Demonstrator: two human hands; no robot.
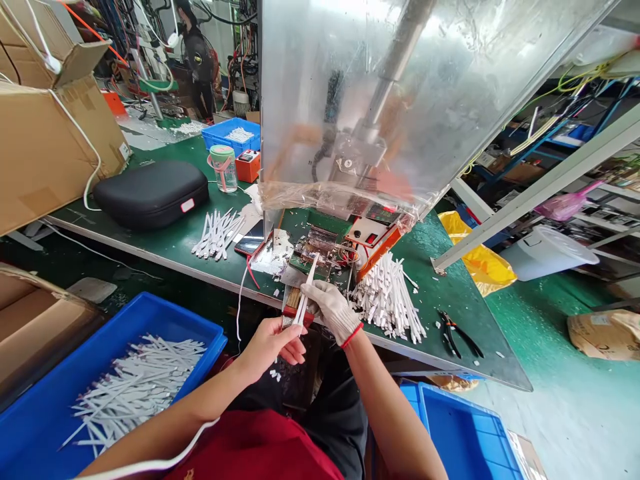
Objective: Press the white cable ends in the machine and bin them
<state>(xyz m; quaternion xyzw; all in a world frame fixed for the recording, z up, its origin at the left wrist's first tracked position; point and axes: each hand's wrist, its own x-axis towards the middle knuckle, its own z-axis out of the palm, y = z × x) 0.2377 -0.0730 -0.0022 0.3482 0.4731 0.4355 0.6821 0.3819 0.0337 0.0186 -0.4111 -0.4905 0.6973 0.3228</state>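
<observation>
My bare left hand (273,341) pinches the lower end of a thin white strip (306,288) at the front edge of the green table (175,243). My right hand (331,308), in a white knit glove with a red cuff, grips the same strip a little higher. The strip's far end points up toward a small fixture (320,250) with wires under a clear plastic shield (400,100). A heap of white strips (387,300) lies just right of my gloved hand. A smaller heap of strips (217,233) lies to the left.
A blue bin (45,413) with several white strips sits at lower left, another blue bin (465,433) at lower right. Pliers (453,331) lie near the table's right edge. A black case (150,193), a jar (223,167), cardboard boxes (45,147) and a person (197,57) stand farther back.
</observation>
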